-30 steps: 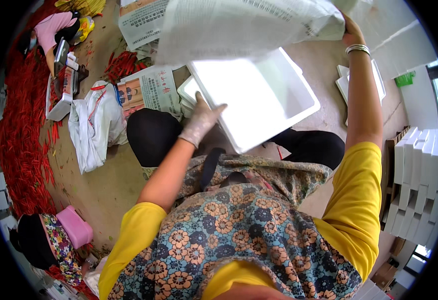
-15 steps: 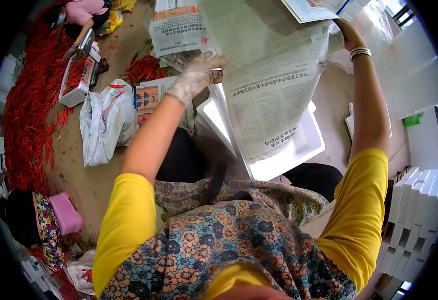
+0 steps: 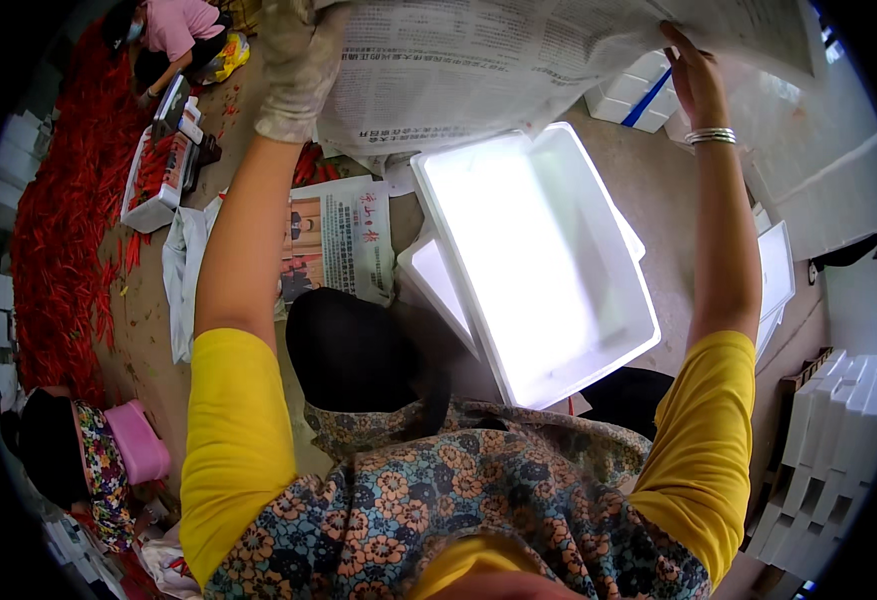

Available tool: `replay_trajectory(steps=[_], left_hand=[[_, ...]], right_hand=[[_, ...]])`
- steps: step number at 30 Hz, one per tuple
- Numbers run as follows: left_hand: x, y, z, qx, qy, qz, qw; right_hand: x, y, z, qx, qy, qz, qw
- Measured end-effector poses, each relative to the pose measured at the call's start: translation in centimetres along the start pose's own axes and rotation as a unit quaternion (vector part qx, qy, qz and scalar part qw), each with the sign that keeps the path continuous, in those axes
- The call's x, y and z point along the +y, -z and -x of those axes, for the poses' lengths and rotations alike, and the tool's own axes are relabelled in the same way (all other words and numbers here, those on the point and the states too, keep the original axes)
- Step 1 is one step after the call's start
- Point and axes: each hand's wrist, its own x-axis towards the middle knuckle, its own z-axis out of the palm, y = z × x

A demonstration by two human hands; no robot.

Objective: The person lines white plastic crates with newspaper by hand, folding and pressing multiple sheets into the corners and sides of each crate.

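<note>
Big heap of red chillies (image 3: 53, 230) runs along the floor at 9 o'clock. Gloved left hand (image 3: 296, 65) up at 11 o'clock grips one edge of a wide newspaper sheet (image 3: 518, 60); bare right hand (image 3: 686, 75) at 1 o'clock pinches the other edge. The sheet's stretched between both hands, right above the open white foam box (image 3: 548, 270) at centre.

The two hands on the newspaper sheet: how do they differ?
The left hand wears a pale work glove; the right hand is bare, with silver bangles at its wrist. The left grips the newspaper sheet at its left edge, the right near its right end. Both are raised above the white foam box.
</note>
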Motion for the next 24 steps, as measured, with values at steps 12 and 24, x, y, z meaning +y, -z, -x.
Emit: replay_trajectory(steps=[12,24], left_hand=[[2.4,-1.1,17.4,-0.444,0.045,-0.042,0.894],[9.0,-5.8,17.7,-0.629,0.048,-0.106,0.769]], right_hand=[[8.7,7.2,13.0,-0.164,-0.177,0.115,0.964],[7.9,17.6,8.2,-0.108,-0.068,0.643,0.755]])
